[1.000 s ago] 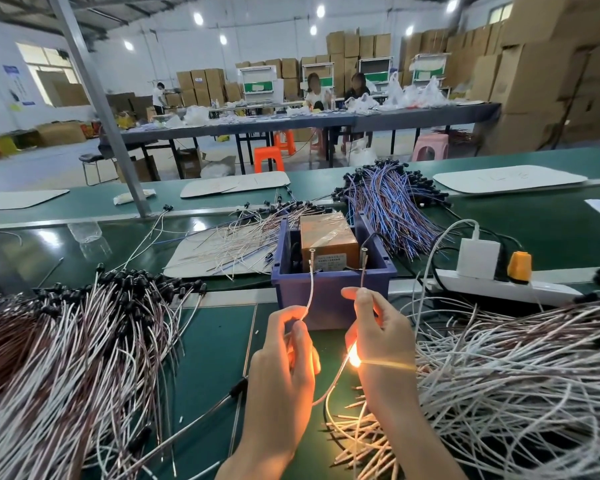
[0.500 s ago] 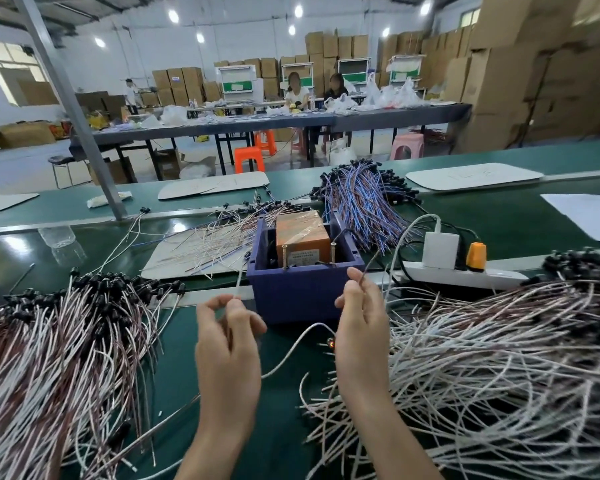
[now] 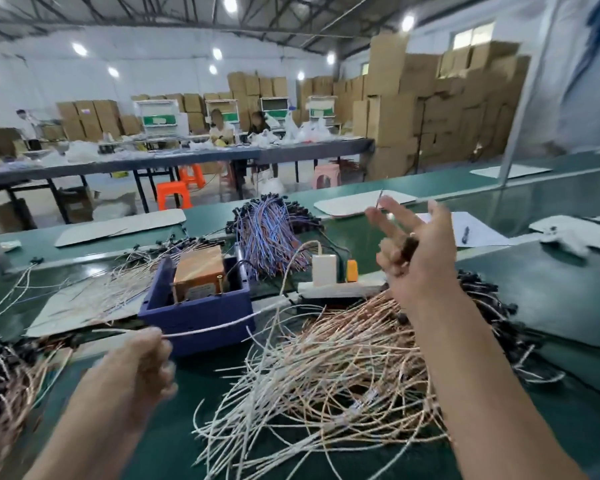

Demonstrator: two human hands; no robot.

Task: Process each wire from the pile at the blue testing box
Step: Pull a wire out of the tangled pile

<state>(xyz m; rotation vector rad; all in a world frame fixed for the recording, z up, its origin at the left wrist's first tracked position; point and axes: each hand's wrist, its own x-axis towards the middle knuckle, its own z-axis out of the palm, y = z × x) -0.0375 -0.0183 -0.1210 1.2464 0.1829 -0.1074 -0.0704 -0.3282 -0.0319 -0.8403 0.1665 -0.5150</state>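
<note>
On the bench (image 3: pixel 551 296) the testing box (image 3: pixel 194 317) holds a block (image 3: pixel 198 268) inside it. Left of the box lies the left pile (image 3: pixel 4 375) of wires. Right of the box lies the right pile (image 3: pixel 326 368), with a power strip (image 3: pixel 340 289) just behind it. Behind the box sits a bundle (image 3: pixel 271 230) — and, behind-left, a sheet (image 3: pixel 59 306) carrying loose wires. Across the box's front wall a wire (image 3: pixel 208 329) runs to the left hand (image 3: pixel 142 362), which pinches it.

Bright ceiling lights, motion blur, wide-angle edge distortion

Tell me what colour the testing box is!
Blue, leaning purple. The box shows best in the head view.
</note>
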